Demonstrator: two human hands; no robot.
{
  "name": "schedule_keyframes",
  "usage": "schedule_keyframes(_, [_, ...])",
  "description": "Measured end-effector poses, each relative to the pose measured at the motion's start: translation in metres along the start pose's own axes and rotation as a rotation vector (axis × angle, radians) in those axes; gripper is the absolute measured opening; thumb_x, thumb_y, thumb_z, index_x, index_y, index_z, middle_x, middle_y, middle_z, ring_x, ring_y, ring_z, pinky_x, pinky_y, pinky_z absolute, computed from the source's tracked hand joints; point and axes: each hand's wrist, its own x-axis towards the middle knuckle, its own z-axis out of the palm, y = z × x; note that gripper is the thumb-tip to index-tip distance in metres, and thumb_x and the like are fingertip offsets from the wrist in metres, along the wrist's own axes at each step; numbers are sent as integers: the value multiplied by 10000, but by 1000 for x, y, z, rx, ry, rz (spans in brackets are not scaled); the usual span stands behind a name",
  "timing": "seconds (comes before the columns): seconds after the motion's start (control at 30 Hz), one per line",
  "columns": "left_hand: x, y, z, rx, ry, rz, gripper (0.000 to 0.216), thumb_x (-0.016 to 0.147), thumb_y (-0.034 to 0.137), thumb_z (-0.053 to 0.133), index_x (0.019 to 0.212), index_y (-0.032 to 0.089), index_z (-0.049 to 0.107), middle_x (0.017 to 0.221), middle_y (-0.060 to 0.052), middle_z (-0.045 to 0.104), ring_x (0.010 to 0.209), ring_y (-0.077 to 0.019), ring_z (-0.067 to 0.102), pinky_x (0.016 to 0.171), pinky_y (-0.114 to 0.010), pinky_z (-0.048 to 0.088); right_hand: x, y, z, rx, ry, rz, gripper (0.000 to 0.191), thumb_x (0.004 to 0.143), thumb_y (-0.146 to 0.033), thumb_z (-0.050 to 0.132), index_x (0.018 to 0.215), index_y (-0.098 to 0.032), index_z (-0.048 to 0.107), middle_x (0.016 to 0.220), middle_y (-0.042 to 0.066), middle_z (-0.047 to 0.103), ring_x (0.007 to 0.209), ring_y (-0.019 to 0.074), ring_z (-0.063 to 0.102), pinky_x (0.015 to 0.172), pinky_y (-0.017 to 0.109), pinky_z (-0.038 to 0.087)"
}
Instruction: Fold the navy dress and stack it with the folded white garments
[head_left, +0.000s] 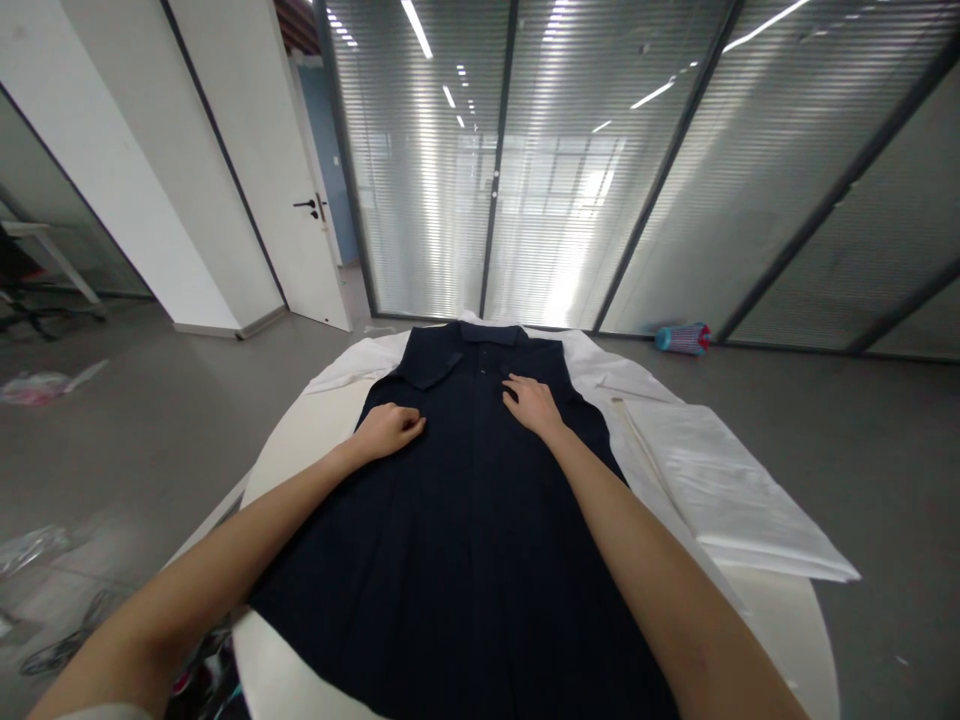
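Observation:
A dark navy sleeveless dress (472, 520) lies front up, its collar (491, 334) at the far end and its skirt toward me. On its upper left chest a loose-looking flap (435, 374) of the same dark cloth stands out. My left hand (388, 430) rests on the left side of the dress below that flap, fingers curled in; whatever is between them is hidden. On the right chest lies my right hand (534, 402), palm down, its fingers apart and slightly bent against the cloth. White cloth (360, 362) shows under the dress on both sides.
A pale round-edged table (281, 470) carries everything. Folded white cloth (742, 480) hangs over its right edge. On the floor are a blue-and-red striped bundle (681, 339), clear plastic (34, 548) and cables (67, 640). Behind stand glass partitions and a door (281, 150).

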Motion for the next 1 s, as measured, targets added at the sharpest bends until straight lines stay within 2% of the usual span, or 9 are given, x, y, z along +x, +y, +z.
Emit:
schedule_keyframes(0.2, [0, 3, -4, -23, -19, -14, 418, 954, 440, 395, 625, 211, 518, 603, -17, 575, 578, -159, 532, 575, -285, 266, -3, -4, -4, -45, 29, -30, 375, 974, -251, 500, 1304, -173, 658, 1478, 116, 532, 1351, 267, 482, 1110, 438, 356])
schedule_keyframes(0.3, [0, 5, -7, -31, -36, -23, 426, 948, 457, 379, 625, 215, 514, 597, -16, 568, 576, -164, 530, 575, -285, 267, -8, -7, -27, -90, 64, -110, 350, 969, -240, 512, 1268, -168, 681, 1446, 124, 561, 1324, 288, 496, 1118, 453, 326])
schedule_keyframes(0.4, [-1, 4, -9, -40, -60, -19, 435, 937, 490, 377, 625, 220, 513, 590, -16, 566, 571, -171, 529, 574, -285, 267, -23, -9, -64, -25, -14, -176, 345, 981, -260, 509, 1267, -163, 675, 1272, 115, 675, 1133, 258, 617, 1011, 388, 418])
schedule_keyframes(0.5, [0, 2, -9, -49, -75, -4, 453, 927, 524, 375, 620, 223, 518, 578, -16, 562, 566, -176, 530, 568, -284, 268, -55, -7, -99, 103, -83, -231, 315, 964, -236, 543, 1240, -175, 682, 1115, 77, 715, 980, 200, 654, 902, 304, 459])
schedule_keyframes(0.6, [1, 0, -9, -46, -92, -7, 454, 911, 548, 381, 631, 225, 536, 580, -16, 560, 573, -183, 540, 565, -282, 271, -101, -2, -123, 180, -160, -262, 279, 947, -218, 564, 1190, -180, 696, 1067, 64, 712, 925, 182, 651, 860, 286, 464])
schedule_keyframes(0.8, [2, 1, -11, -43, -114, -11, 442, 884, 564, 393, 657, 224, 565, 613, -18, 584, 595, -189, 553, 572, -280, 277, -191, 16, -142, 162, -372, -146, 216, 938, -255, 566, 1089, -205, 712, 942, 54, 703, 839, 190, 635, 782, 292, 460])
schedule_keyframes(1.0, [3, -1, -8, -44, -108, -16, 445, 871, 579, 408, 648, 226, 563, 599, -18, 577, 588, -193, 553, 565, -283, 265, -258, 28, -156, 189, -416, 17, 187, 938, -301, 570, 1024, -209, 708, 810, 26, 668, 724, 164, 601, 672, 268, 419])
